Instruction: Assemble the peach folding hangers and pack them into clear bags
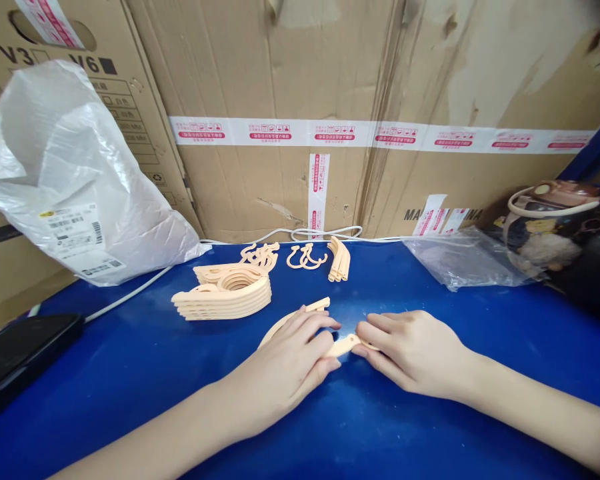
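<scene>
My left hand (pixel 300 353) is closed on a cream plastic hanger part (pixel 345 345), its curved arm (pixel 280 327) showing beyond the fingers. To the right, my right hand (pixel 410 347) pinches a small piece at the tip of that part; my fingers cover most of it. Beyond my left hand lies a stack of matching curved hanger pieces (pixel 225 297). Several loose hanger hooks (pixel 260 257) lie behind the stack, with more hooks (pixel 306 257) beside them. A small pile of short curved bars (pixel 339 260) sits farther right.
A white plastic mailer bag (pixel 80 180) leans at the left, above a dark phone-like object (pixel 25 353). Large cardboard boxes (pixel 280 80) rise behind the blue table (pixel 370 427). A white cable (pixel 260 235) runs along the back. Clear plastic (pixel 465 257) and a brown bag (pixel 550 213) are at the right.
</scene>
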A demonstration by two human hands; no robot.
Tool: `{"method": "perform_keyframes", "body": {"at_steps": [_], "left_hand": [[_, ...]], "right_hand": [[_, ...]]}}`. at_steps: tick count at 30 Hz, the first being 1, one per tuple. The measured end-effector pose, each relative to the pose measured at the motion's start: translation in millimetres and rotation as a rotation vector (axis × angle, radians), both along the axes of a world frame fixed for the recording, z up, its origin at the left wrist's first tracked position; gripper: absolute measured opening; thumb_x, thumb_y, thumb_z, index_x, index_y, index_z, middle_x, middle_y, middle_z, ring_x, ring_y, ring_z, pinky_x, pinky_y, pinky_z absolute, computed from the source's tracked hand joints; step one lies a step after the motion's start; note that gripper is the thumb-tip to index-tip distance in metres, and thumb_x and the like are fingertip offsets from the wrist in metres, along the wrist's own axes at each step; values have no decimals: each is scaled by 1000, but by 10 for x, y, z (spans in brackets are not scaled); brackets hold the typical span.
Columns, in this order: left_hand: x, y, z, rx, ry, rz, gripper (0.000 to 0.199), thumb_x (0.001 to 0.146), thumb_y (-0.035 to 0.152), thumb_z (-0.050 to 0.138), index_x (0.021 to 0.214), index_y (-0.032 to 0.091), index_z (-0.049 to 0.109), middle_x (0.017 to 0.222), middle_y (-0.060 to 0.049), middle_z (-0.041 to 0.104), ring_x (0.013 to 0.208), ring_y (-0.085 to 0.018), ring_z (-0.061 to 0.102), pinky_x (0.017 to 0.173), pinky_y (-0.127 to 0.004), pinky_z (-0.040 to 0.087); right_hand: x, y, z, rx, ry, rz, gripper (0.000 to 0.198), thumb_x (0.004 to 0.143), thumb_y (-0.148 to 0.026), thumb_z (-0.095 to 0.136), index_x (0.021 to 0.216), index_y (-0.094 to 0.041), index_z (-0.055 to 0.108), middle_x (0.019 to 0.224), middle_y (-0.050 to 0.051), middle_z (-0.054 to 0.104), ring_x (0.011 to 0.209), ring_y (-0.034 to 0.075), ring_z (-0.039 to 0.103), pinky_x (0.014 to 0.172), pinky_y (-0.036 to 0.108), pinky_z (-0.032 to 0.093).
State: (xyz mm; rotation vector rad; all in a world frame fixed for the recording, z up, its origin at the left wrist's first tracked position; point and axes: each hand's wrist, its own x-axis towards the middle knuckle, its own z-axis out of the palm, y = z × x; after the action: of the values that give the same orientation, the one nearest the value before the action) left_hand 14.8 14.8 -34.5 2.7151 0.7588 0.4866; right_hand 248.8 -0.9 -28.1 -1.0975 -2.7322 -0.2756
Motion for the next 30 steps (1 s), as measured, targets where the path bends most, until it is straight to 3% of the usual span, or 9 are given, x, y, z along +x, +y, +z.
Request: {"method": "perform_keyframes", "body": {"at_steps": [4, 8, 14, 24, 26, 30], "left_hand": [[9, -24, 26, -45, -28, 5, 24, 100, 28, 37, 115, 21, 55, 133, -6, 51, 134, -22, 38, 115, -43, 28], [20, -35, 43, -54, -48, 17, 23, 99, 28, 39, 114, 21, 55, 132, -6, 50, 132, -22, 40, 114, -43, 30], [12, -37, 25, -26, -43, 15, 26, 100, 29, 37, 122, 22, 50, 132, -6, 51, 131, -22, 40, 114, -45, 29], [9, -28, 19, -23, -7, -2, 24, 100, 28, 38, 117, 20, 52, 132, -7, 51, 132, -22, 40, 116, -46, 26], [15, -28, 27, -30, 5, 0, 23, 100, 27, 37, 113, 20, 54, 133, -7, 51, 133, -23, 39, 116, -47, 26], [14, -22, 29, -24, -5, 11, 23, 100, 28, 37, 113, 20, 54, 132, -7, 51, 132, -22, 40, 115, -46, 27]], "right_hand": [[-27, -17, 59, -399, 234, -88, 37, 101, -41, 28, 76, -21, 46, 62, -5, 50, 51, 11, 45, 51, 24, 29], [-56, -26, 100, -544, 386, -155, 36, 100, -44, 33, 75, -21, 44, 63, -5, 47, 56, 10, 45, 54, 22, 31], [-49, -23, 93, -418, 247, -150, 36, 100, -44, 30, 75, -22, 41, 59, -4, 48, 49, 12, 43, 50, 25, 26], [22, -1, -14, 15, -32, -27, 38, 102, -36, 20, 80, -20, 46, 65, 1, 58, 47, 14, 53, 45, 26, 23], [22, -1, -10, 10, -21, -25, 38, 102, -37, 21, 79, -20, 45, 65, 0, 58, 46, 13, 53, 45, 26, 22], [3, -12, 8, -156, 86, -64, 38, 102, -39, 22, 76, -21, 42, 57, -3, 55, 42, 12, 47, 44, 26, 21]]}}
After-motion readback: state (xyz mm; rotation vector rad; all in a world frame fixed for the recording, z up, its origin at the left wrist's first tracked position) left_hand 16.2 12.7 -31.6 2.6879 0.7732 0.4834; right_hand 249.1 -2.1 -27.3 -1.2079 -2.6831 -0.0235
